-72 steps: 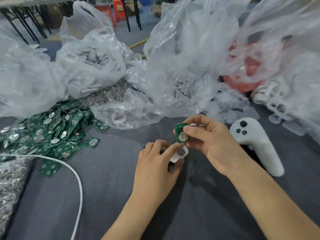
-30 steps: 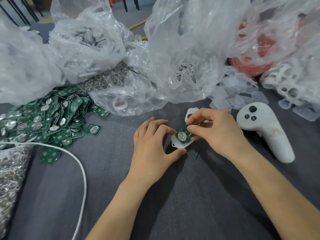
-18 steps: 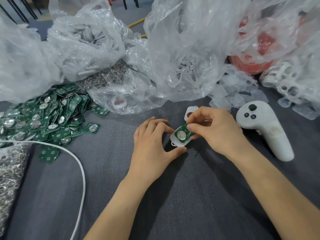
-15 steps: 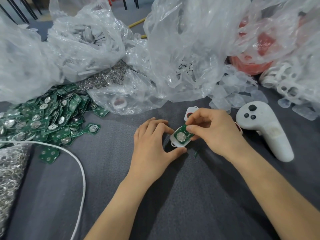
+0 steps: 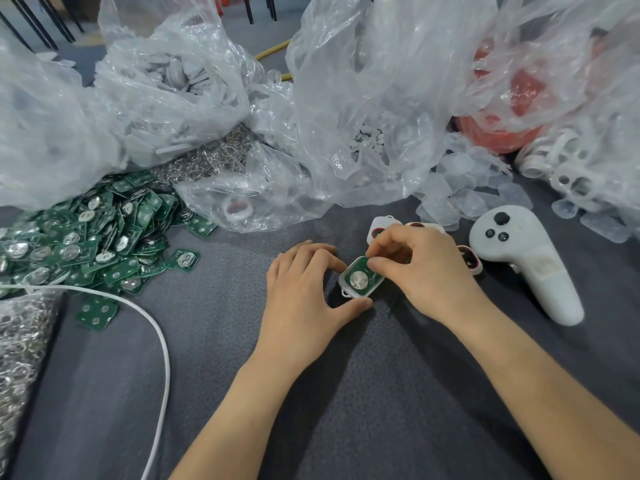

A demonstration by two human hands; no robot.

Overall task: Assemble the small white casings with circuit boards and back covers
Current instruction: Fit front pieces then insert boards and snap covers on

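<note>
In the head view, a small white plastic casing (image 5: 343, 289) is seen at the centre of the frame, with a green rectangular circuit board (image 5: 362, 281) seated in it. The casing is gripped between the curled forefinger and thumb of the left hand (image 5: 301, 296). The board's upper right edge is pinched by thumb and forefinger of the right hand (image 5: 422, 271). A heap of loose green boards (image 5: 86, 237) is seen at left.

On the surface (image 5: 346, 410), the casing (image 5: 344, 291) lies centre, board pile (image 5: 86, 237) left, controller (image 5: 519, 258) right, bags (image 5: 363, 98) behind, cable (image 5: 166, 341) front-left.
</note>
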